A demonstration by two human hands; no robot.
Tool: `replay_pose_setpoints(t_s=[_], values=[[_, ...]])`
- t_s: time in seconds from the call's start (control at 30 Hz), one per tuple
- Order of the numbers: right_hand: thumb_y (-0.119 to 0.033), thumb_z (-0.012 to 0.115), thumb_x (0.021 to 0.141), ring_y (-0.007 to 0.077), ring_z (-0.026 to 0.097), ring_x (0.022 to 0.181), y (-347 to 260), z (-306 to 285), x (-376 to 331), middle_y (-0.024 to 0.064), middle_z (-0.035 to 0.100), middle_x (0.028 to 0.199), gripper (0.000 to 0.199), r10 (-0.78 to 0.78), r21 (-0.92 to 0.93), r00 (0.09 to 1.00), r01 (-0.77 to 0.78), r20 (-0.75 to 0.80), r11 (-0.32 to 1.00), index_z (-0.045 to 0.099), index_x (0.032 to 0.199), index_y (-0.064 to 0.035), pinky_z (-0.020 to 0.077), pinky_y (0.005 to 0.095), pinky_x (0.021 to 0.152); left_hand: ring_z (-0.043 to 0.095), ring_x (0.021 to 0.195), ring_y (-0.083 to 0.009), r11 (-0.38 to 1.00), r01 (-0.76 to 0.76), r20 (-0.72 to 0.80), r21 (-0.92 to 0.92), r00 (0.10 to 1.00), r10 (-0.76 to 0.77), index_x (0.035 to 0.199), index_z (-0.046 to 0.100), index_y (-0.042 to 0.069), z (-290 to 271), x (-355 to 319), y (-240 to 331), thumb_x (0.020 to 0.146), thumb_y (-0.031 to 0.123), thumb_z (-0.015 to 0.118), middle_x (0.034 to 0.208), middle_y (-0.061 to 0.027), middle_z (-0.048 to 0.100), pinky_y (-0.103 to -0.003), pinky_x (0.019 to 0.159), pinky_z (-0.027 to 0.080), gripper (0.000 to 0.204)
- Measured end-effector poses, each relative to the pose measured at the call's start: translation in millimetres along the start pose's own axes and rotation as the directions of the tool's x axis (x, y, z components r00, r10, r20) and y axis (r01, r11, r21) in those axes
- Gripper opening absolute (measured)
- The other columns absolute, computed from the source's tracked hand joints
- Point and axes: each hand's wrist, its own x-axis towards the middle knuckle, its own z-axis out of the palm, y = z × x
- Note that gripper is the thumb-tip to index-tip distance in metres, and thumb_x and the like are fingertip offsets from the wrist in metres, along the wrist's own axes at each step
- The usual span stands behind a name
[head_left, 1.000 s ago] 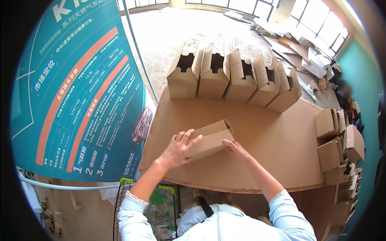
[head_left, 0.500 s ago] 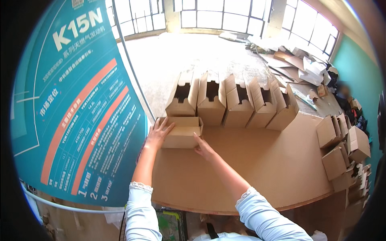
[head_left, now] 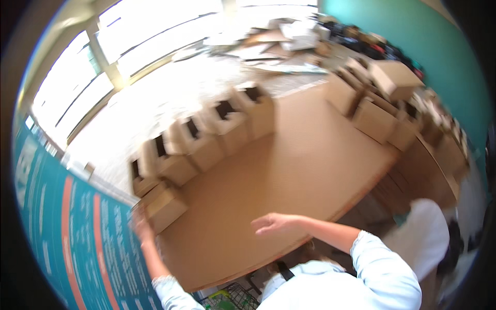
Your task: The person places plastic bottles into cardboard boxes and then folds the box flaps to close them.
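Note:
A small closed cardboard box lies near the table's left end, in front of a row of tall open-topped cardboard boxes. My left hand is beside the small box's left end, blurred by motion, with its fingers seemingly stretched out. Whether it touches the box I cannot tell. Over the middle of the brown table, toward its front edge, my right hand hangs with its fingers extended and nothing in them.
More cardboard boxes cluster at the table's right end. A teal printed banner stands close by on the left. Flattened cardboard and scraps lie on the floor at the back. Below the front edge is a wire basket.
The view has swung right. My right hand has let go of the small box and drawn away to the right. My left hand has shifted from its top to beside its left end.

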Motion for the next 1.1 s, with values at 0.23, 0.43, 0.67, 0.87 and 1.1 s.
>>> replay_pose_setpoints(t_s=[0.23, 0.43, 0.67, 0.87, 1.1], values=[[-0.023, 0.067, 0.092, 0.0239, 0.062, 0.112, 97, -192, -226, 0.0153, 0.066, 0.121, 0.039, 0.059, 0.105, 0.569, 0.047, -0.82, 0.993, 0.06, 0.123, -0.0001, 0.0495, 0.0369, 0.098, 0.027, 0.144, -0.0371, 0.954, 0.3, -0.316, -0.01, 0.904, -0.288, 0.154, 0.025, 0.013, -63, -55, 195, 0.075, 0.002, 0.072, 0.16, -0.0157, 0.022, -0.054, 0.112, 0.029, 0.093], [-0.016, 0.073, 0.08, 0.0311, 0.045, 0.133, 100, -364, -376, 0.0178, 0.052, 0.139, 0.064, -0.502, -0.37, 0.064, -0.756, -0.862, 0.54, 0.047, 0.136, 0.0011, 0.0369, 0.038, 0.111, 0.031, 0.141, -0.0374, 0.921, 0.279, 0.136, -0.272, 0.959, -0.25, 0.144, 0.041, 0.004, -87, -141, 432, 0.079, 0.005, 0.071, 0.155, -0.0194, 0.03, -0.049, 0.115, 0.028, 0.072], [-0.022, 0.082, 0.068, 0.0359, 0.062, 0.106, 107, -457, -408, 0.019, 0.067, 0.106, 0.052, -0.015, -0.294, 0.332, -0.813, -0.943, 0.504, 0.061, 0.112, -0.0024, 0.051, 0.0434, 0.092, 0.046, 0.131, -0.0372, 0.874, 0.047, 0.084, -0.483, 0.996, -0.008, 0.128, 0.056, 0.001, -123, -117, 535, 0.079, 0.002, 0.066, 0.142, -0.0203, 0.048, -0.044, 0.109, 0.039, 0.05], [-0.025, 0.074, 0.076, 0.0342, 0.066, 0.097, 87, -411, -347, 0.0151, 0.069, 0.099, 0.025, -0.108, -0.568, 0.611, -0.639, -0.785, 0.519, 0.071, 0.09, -0.0058, 0.0532, 0.0418, 0.088, 0.06, 0.112, -0.0366, 0.838, 0.147, 0.099, -0.526, 0.989, -0.112, 0.111, 0.065, -0.003, -144, -139, 528, 0.08, 0.001, 0.065, 0.121, -0.0193, 0.064, -0.043, 0.099, 0.046, 0.031], [-0.021, 0.066, 0.085, 0.0387, 0.063, 0.084, 2, -286, -227, 0.02, 0.066, 0.084, 0.022, -0.182, -0.764, 0.928, -0.144, -0.325, 0.628, 0.066, 0.086, 0.0012, 0.0508, 0.0461, 0.075, 0.062, 0.107, -0.035, 0.789, 0.251, 0.096, -0.56, 0.966, -0.239, 0.107, 0.067, -0.002, -162, -195, 507, 0.082, 0.002, 0.063, 0.114, -0.0181, 0.067, -0.042, 0.096, 0.048, 0.025]])
